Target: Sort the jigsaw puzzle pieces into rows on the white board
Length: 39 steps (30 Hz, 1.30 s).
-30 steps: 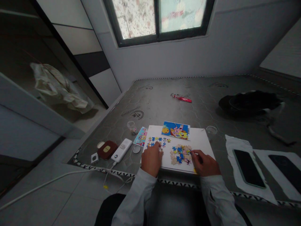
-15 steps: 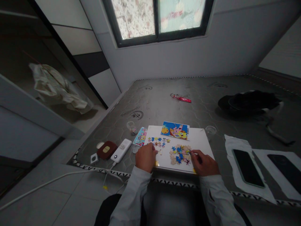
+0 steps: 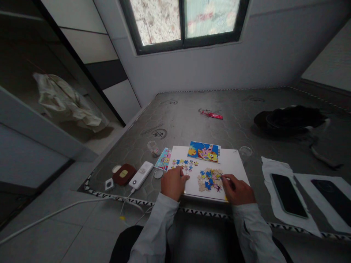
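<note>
A white board (image 3: 189,188) bears a heap of jigsaw puzzle pieces (image 3: 210,179), blue, yellow and plain tan. Sorted puzzle pieces (image 3: 185,163) lie spread on its left side. My left hand (image 3: 174,183) rests at the board's front left, fingers curled and thumb pointing right; whatever may be under the fingertips is hidden. At the heap's right edge, my right hand (image 3: 238,190) pinches a small puzzle piece between thumb and forefinger. A blue picture card (image 3: 204,151) with cartoon figures lies across the board's far edge.
Left of the board are a pink picture card (image 3: 163,159), a clear cup (image 3: 153,149), a white power bank (image 3: 141,175) and a brown case (image 3: 124,174). Rightward are a clear lid (image 3: 245,151) and a phone (image 3: 289,195). A red packet (image 3: 212,115) lies farther back.
My left hand has shifted slightly right over the board, covering a loose piece that showed beside its thumb. My right hand stays at the heap's right edge.
</note>
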### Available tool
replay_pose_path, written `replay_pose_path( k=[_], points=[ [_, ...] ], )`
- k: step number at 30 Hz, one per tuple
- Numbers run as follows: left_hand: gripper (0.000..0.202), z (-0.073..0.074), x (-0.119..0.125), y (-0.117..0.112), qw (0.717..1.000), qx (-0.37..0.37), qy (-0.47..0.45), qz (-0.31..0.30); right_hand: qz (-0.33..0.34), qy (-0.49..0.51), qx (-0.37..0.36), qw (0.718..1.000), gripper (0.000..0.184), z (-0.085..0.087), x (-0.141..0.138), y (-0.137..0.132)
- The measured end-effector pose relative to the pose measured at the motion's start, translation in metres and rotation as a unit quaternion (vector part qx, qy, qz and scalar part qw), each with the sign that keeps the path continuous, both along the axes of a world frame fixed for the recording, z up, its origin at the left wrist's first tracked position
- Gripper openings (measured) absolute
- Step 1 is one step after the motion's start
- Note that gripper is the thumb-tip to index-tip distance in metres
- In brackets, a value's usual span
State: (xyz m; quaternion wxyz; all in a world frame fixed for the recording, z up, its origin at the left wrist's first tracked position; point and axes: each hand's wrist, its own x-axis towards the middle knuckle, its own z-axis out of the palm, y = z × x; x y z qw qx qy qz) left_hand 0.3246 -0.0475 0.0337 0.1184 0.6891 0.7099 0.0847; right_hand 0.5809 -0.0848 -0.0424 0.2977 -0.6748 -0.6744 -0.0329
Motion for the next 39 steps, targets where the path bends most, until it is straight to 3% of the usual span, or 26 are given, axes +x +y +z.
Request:
replay_pose_path(
  k=[5, 10, 14, 21, 31, 39],
  points=[
    [0.020, 0.005, 0.003, 0.001, 1.000, 0.024, -0.003, -0.009, -0.001, -0.007, -0.003, 1.000, 0.032, 0.001, 0.000, 0.000],
    [0.025, 0.007, 0.028, -0.006, 0.987, 0.071, -0.033, -0.141, -0.008, -0.007, 0.000, 1.000, 0.033, 0.003, -0.002, 0.000],
    [0.034, -0.002, 0.049, -0.010, 0.982, 0.050, -0.012, -0.180, -0.006, 0.000, 0.005, 1.000, 0.034, 0.002, -0.002, 0.000],
    [0.033, -0.015, 0.063, -0.010, 0.980, 0.059, -0.011, -0.188, -0.009, -0.013, -0.005, 1.000, 0.030, 0.002, -0.001, 0.000],
    [0.029, -0.014, 0.074, -0.009, 0.985, 0.044, -0.024, -0.167, -0.003, -0.011, 0.004, 1.000, 0.031, -0.003, 0.001, 0.001],
    [0.028, -0.011, 0.064, -0.007, 0.985, 0.081, -0.063, -0.140, -0.009, -0.012, -0.002, 1.000, 0.029, -0.002, 0.000, 0.000]
  ],
)
